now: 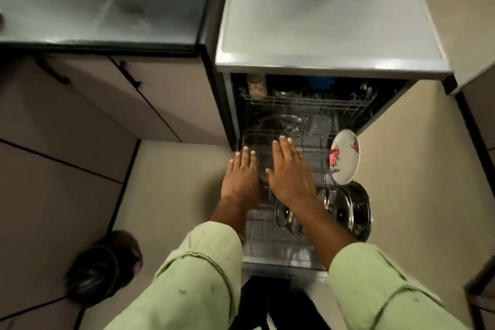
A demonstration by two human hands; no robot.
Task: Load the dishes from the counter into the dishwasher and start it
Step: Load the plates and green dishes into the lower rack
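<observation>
Finds the dishwasher (321, 21) open at twelve o'clock, its lower rack (270, 249) drawn out toward six. Records two hands, left hand (241, 177) and right hand (290, 171), side by side over that rack, fingers straight, gripping nothing; cannot tell whether touching the wires. Counts one floral plate (345, 157) standing on edge at the rack's three o'clock side, one steel pot (359, 209) just beside it at four, one steel lid (284, 213) nearby. Notes forearms hiding the rack's middle. Logs one upper rack (308, 102) holding a mug (256, 86) at eleven, and one dark bin (104, 268) on the floor at seven.
</observation>
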